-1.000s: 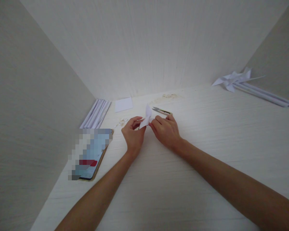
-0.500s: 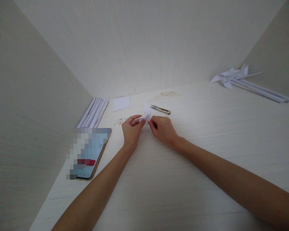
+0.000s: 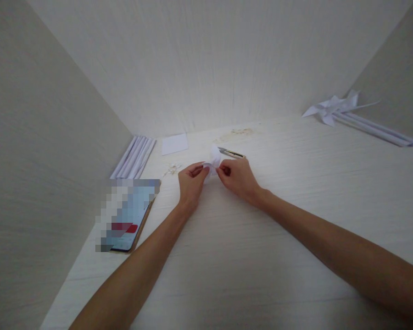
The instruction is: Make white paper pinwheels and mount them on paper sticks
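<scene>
Between my hands is a small piece of white paper with curled flaps, one standing up at the back. My left hand pinches its left side between thumb and fingers. At its right side my right hand is closed, thumb and forefinger pressed together on the paper's edge; the fingertips partly hide the grip. Just behind my right hand lies a pair of thread snips, its blades pointing left toward the paper.
Rolled paper sticks lie at the left wall, above a phone with a blurred screen. A square white paper sheet lies at the back. Small scraps are near my left hand. Paper pinwheels on sticks rest at the far right.
Both hands have shifted slightly to the right in view with the paper. The paper's left flap now curls up more over my left thumb. My left fingers have drawn closer together.
</scene>
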`<state>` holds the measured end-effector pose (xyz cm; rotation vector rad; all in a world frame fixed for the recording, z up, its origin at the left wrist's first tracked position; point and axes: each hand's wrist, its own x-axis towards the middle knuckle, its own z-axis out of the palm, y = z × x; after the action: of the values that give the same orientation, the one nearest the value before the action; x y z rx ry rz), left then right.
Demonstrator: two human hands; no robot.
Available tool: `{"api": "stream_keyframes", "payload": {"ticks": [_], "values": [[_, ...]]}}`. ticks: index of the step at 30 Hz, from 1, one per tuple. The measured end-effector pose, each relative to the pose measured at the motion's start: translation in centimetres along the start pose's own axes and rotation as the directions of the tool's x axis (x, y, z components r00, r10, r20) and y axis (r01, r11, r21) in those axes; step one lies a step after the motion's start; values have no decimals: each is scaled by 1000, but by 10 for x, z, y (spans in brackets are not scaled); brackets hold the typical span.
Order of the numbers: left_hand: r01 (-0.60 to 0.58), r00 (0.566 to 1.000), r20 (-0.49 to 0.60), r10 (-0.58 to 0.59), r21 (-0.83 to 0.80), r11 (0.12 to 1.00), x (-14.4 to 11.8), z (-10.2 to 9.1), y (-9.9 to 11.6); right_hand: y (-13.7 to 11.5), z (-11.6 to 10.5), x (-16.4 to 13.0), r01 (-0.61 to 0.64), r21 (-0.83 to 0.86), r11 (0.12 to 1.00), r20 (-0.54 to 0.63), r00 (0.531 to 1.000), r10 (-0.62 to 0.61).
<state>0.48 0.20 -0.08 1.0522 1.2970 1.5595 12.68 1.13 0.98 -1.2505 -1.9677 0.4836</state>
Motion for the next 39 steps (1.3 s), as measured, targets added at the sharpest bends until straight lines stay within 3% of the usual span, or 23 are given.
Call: {"api": "stream_keyframes", "payload": {"ticks": [2, 4, 6, 8, 11, 13, 15, 17, 19, 21, 23, 25, 28, 32, 35, 39], "values": [[4, 1000, -4, -4, -10, 1000, 0, 0, 0, 0, -3, -2, 168, -182, 969, 15, 986, -168], [1, 1000, -3, -1, -18, 1000, -1, 1, 1, -1, -4, -2, 174, -227, 958, 6, 984, -177], [-3, 1000, -3, 3, -16, 1000, -1, 1, 2, -3, -4, -1, 64, -142, 988, -44, 996, -71], [-9, 1000, -6, 9, -8, 1000, -1, 0, 2, -5, -3, 2, -105, 63, 992, -18, 994, 106], [-18, 1000, 1, 18, -11, 1000, -1, 0, 1, -7, -1, 6, -383, 363, 849, 147, 924, 354], [-17, 1000, 10, 17, -17, 1000, -1, -1, 1, -7, -2, 7, -438, 408, 801, 189, 899, 395], [-11, 1000, 17, 12, -20, 1000, -1, -1, 0, -7, -4, 7, -330, 281, 901, 114, 944, 310], [1, 1000, 22, -1, -23, 1000, -1, -1, 1, -8, -7, 4, -82, 0, 997, 38, 996, 82], [17, 1000, 21, -17, -25, 1000, -1, -1, 1, -9, -10, 0, 158, -275, 948, 82, 987, -141], [29, 999, 15, -29, -29, 999, -1, -1, 2, -11, -12, -3, 284, -408, 868, 176, 957, -231], [32, 999, 12, -31, -29, 999, 0, 0, 3, -12, -13, -3, 279, -438, 854, 186, 958, -217], [30, 999, 11, -30, -29, 999, 0, 0, 3, -12, -13, 0, 186, -386, 903, 114, 981, -154], [24, 1000, 7, -23, -27, 999, 0, -1, 1, -10, -11, 7, -25, -163, 986, 28, 999, 30], [24, 1000, 10, -24, -23, 999, 0, -2, 0, -2, -8, 12, -204, 187, 961, 131, 975, 181], [26, 1000, 5, -26, -8, 1000, 0, -2, 1, 6, -6, 12, -188, 270, 944, 137, 978, 155], [37, 999, -7, -37, -17, 999, 1, -2, 1, 10, -5, 10, -34, 212, 977, 61, 998, 21]]}}
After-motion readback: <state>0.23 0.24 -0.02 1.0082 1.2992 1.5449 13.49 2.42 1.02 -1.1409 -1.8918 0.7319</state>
